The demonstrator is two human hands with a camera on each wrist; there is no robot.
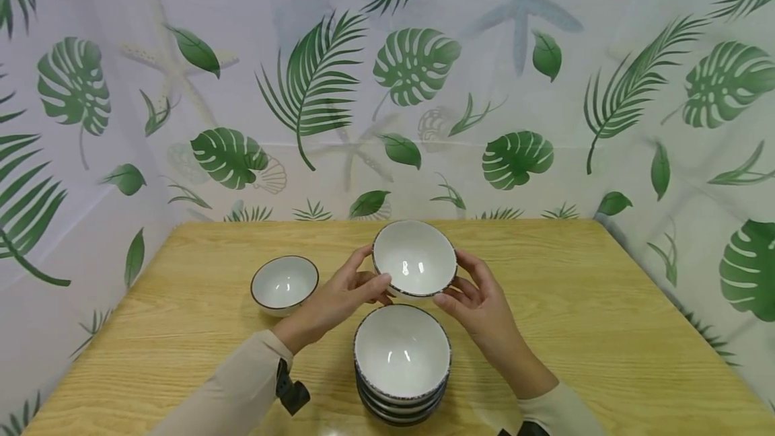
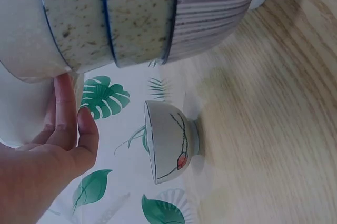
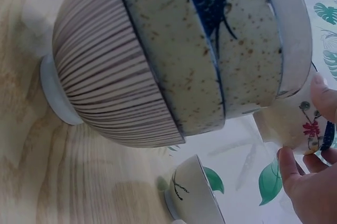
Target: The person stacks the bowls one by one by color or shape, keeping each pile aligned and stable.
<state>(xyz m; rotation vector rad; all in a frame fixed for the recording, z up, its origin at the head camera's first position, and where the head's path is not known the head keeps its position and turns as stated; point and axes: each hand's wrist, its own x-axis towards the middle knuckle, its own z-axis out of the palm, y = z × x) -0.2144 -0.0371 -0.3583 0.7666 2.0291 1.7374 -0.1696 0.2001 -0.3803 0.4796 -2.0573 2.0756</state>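
Between my two hands, a white bowl (image 1: 414,258) is held tilted above and behind a stack of bowls (image 1: 402,355). My left hand (image 1: 339,298) grips its left side, thumb near the front rim. The right side is gripped by my right hand (image 1: 487,305), with the thumb low at the rim. A red flower shows on the held bowl's outside (image 3: 295,121) in the right wrist view. The stack has a striped bowl (image 3: 110,71) at the bottom, speckled bowls (image 3: 168,45) over it and a pale bowl (image 3: 295,29) on top.
A single bowl (image 1: 284,281) with a dark rim stands left of the stack, behind my left forearm. Its side carries a branch and red bud in the left wrist view. The wooden table (image 1: 605,328) meets a leaf-print cloth (image 1: 448,173) at the back and sides.
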